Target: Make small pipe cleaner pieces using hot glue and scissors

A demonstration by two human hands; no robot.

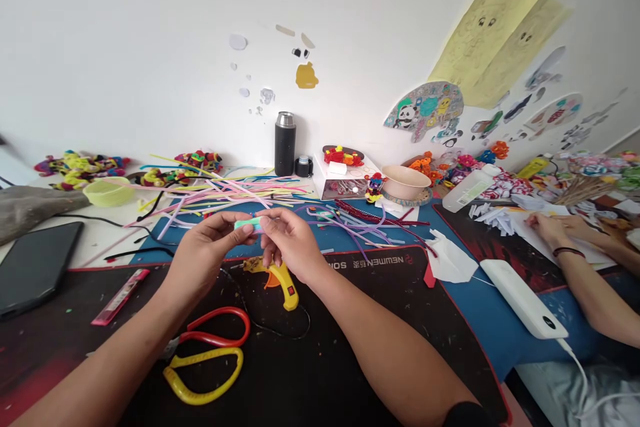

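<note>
Between the fingertips of both hands is a short mint-green piece (249,223), which looks like bent pipe cleaner; its far details are too small to tell. My left hand (213,247) pinches its left end, and my right hand (287,240) closes on its right end. Just under my right hand a yellow glue gun (284,283) lies on the black mat (350,347), its nozzle to the left. Closer to me, scissors (213,347) with one red and one yellow handle rest partly behind my left forearm. A pink packet (121,297) lies left of that forearm.
Loose pipe cleaners (235,193) spread behind my hands. A black thermos (285,147), white box (345,180) and beige bowl (406,181) stand near the wall. A tablet (37,270) lies left; a white power bank (523,297) lies right, near a co-worker's arm (585,280).
</note>
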